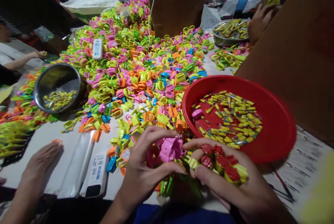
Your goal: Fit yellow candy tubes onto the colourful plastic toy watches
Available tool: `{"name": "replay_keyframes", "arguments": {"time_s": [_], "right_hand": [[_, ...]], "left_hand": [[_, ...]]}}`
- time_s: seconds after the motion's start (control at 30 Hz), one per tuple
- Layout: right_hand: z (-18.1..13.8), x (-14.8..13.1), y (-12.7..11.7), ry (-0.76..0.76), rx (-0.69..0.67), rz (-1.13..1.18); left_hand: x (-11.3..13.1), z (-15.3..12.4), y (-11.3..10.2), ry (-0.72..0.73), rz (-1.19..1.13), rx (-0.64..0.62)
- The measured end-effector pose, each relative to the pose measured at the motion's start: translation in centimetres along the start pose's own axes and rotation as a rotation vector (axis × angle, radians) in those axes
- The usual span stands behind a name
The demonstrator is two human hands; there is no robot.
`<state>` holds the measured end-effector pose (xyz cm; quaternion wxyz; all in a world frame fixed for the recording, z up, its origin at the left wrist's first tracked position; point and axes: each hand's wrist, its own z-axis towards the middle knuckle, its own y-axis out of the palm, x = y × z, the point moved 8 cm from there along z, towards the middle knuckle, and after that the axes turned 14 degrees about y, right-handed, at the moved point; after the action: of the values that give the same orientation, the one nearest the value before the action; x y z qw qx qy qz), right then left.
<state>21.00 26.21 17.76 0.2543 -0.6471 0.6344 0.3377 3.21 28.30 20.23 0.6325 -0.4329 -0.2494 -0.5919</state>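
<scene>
Beside the red bowl — left hand grip clamped on pink ring, right hand on yellow sticks.

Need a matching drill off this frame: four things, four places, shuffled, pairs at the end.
Things:
1. pink piece
2. yellow piece
3. white remote
4. red bowl

Places:
a. lying on the heap of rings
b. pinched by the right hand
c. on the table, right of the heap
d. held in the left hand

Pairs: 1-d, 2-b, 3-a, 4-c.
</scene>
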Motion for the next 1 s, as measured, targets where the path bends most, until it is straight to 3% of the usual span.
{"name": "replay_keyframes", "arguments": {"time_s": [0.13,0.2,0.37,0.5,0.57,0.63,0.77,0.87,1.0], "right_hand": [[-0.3,1.6,-1.3,0.112,0.181,0.137],[-0.3,1.9,-1.6,0.133,0.195,0.191],[0.8,1.2,0.1,0.145,-0.199,0.208],[1.5,0.9,0.1,0.058,-0.29,0.258],[1.7,1.0,0.2,0.052,-0.311,0.296],[1.7,1.2,0.2,0.074,-0.299,0.294],[1.5,0.6,-1.3,0.049,-0.086,0.105],[1.6,0.2,-1.9,0.011,-0.003,-0.087],[2.4,0.7,-2.3,0.017,0.021,-0.161]], "left_hand": [[0.1,-0.8,2.1,-0.067,-0.058,-0.081],[0.0,-1.4,3.0,-0.105,-0.075,-0.077],[-2.0,-3.2,3.0,-0.321,-0.319,0.251],[-2.8,-3.9,4.1,-0.421,-0.367,0.204],[-2.4,-3.7,4.2,-0.369,-0.294,0.142],[-1.2,-2.9,3.2,-0.205,-0.104,0.105],[1.3,-1.5,1.8,0.159,0.356,-0.093],[1.7,-1.4,1.2,0.253,0.584,-0.251],[2.2,-1.7,0.9,0.33,0.721,-0.34]]}}
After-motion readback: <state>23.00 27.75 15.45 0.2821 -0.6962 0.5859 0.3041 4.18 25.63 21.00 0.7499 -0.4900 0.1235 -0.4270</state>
